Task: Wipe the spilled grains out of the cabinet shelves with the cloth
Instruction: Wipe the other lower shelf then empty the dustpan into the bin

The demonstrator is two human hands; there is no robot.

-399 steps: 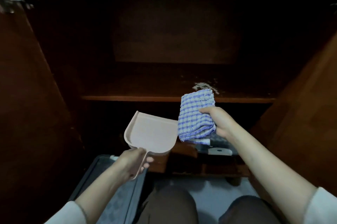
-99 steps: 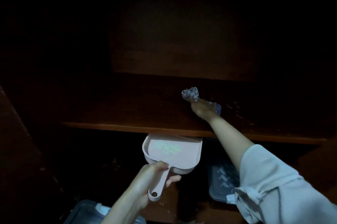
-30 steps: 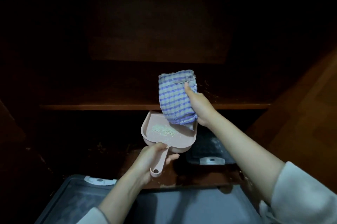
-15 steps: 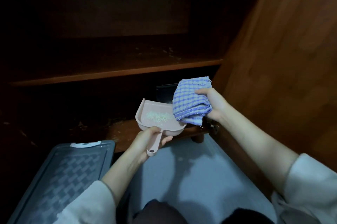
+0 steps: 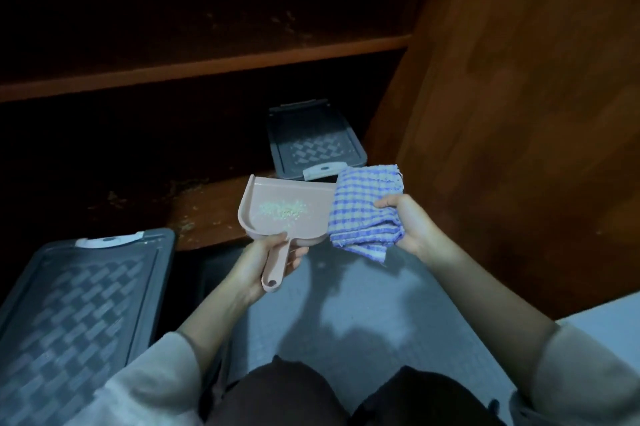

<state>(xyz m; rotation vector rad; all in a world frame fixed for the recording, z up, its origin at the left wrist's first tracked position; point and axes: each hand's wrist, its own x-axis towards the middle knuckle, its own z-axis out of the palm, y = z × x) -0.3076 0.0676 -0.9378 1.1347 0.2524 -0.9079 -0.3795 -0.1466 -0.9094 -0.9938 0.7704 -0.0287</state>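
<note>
The dustpan (image 5: 287, 214) is held by its handle in the left hand (image 5: 258, 268), before the edge of the lower shelf (image 5: 211, 217); a heap of grains (image 5: 282, 210) lies in it. The cloth (image 5: 363, 214) is gripped in the right hand (image 5: 414, 229), just right of the dustpan. A lidded box (image 5: 313, 141) is set on the lower shelf behind them, beneath the upper shelf (image 5: 207, 67). A second box (image 5: 79, 304) stands on the floor (image 5: 329, 304) at the left. The cabinet door (image 5: 519, 113) is seen at the right.

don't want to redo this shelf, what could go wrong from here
The left hand holds the dustpan by its handle alone; a tilt could slide the grains off its open far edge. The cloth in the right hand overlaps the pan's right side and might brush grains out. Specks on the lower shelf could get missed.
</note>
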